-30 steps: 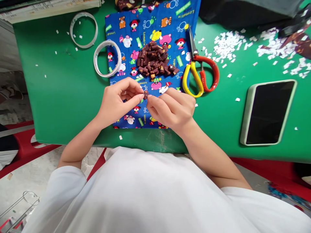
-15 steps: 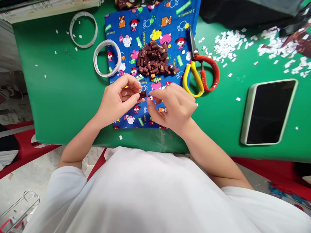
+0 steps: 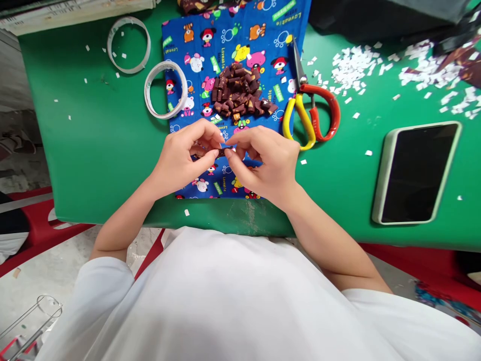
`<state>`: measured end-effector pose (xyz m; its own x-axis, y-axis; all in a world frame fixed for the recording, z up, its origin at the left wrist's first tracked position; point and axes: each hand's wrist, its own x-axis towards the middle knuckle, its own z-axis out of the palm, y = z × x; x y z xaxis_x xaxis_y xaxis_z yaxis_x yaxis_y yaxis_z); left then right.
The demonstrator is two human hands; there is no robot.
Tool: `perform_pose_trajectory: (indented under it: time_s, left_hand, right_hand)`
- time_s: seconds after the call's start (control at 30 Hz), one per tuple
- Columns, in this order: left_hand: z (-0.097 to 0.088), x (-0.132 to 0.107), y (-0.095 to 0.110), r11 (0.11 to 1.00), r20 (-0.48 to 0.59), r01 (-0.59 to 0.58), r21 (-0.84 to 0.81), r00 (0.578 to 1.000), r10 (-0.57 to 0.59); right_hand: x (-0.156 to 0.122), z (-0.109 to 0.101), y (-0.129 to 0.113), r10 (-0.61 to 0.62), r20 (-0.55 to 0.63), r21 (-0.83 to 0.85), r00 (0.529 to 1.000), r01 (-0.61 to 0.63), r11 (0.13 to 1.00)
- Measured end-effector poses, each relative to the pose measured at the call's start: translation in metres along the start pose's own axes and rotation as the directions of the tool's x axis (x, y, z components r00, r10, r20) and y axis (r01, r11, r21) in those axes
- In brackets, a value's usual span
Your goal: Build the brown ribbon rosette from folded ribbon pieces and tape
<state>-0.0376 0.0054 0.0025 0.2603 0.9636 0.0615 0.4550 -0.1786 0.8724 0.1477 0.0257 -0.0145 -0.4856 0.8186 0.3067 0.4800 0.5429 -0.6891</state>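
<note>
Between the fingertips of both hands is a small dark brown piece (image 3: 222, 152), flat and strip-like, with lighter specks. My left hand (image 3: 184, 155) pinches its left end, and my right hand (image 3: 265, 163) pinches its right end. Most of the piece is covered by the fingers. Below them lies a blue cloth (image 3: 195, 37) printed with cartoon animals. Just beyond the hands, a heap of small folded brown pieces (image 3: 240, 90) rests on the cloth; they look like patterned fabric or film.
Scissors (image 3: 311, 110) with yellow and red handles lie right of the heap, blades partly over the cloth. Two tape rings (image 3: 148, 93) (image 3: 109, 47) sit at left. A phone (image 3: 417, 173) and white paper bits (image 3: 353, 70) are at right on the green table (image 3: 93, 150).
My right hand has come left and closed its thumb and forefinger on the brown piece. My left hand has kept its hold, nearly in place.
</note>
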Motion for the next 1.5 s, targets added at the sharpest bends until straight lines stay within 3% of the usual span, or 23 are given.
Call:
perform_pose_trajectory:
  time_s: [0.13,0.47,0.73,0.9,1.1,1.5]
  left_hand:
    - [0.001,0.000,0.000,1.000,0.005,-0.010,0.027,1.000,0.010]
    - [-0.002,-0.001,-0.002,0.999,-0.027,0.020,0.044,0.999,-0.019]
    - [-0.023,0.007,-0.009,0.980,-0.152,0.033,0.197,0.988,-0.003]
    - [-0.026,0.007,-0.011,0.948,-0.052,-0.009,0.317,0.998,0.027]
    - [-0.020,0.006,-0.014,0.888,0.102,-0.165,0.430,0.986,0.134]
    - [-0.017,0.006,-0.022,0.853,0.154,-0.221,0.474,0.974,0.167]
  right_hand:
    - [0.003,0.000,-0.002,-0.012,-0.027,0.054,1.000,0.013,0.998]
    - [0.004,0.002,-0.007,0.105,-0.123,0.176,0.987,-0.082,0.981]
    - [0.002,0.004,-0.004,0.103,-0.045,0.141,0.994,-0.095,0.985]
    - [-0.001,0.009,0.000,0.023,0.071,-0.019,0.997,-0.022,1.000]
    - [-0.004,0.013,-0.001,0.015,0.190,-0.232,0.982,0.031,0.972]
    - [-0.004,0.013,0.001,-0.015,0.193,-0.263,0.981,0.067,0.962]
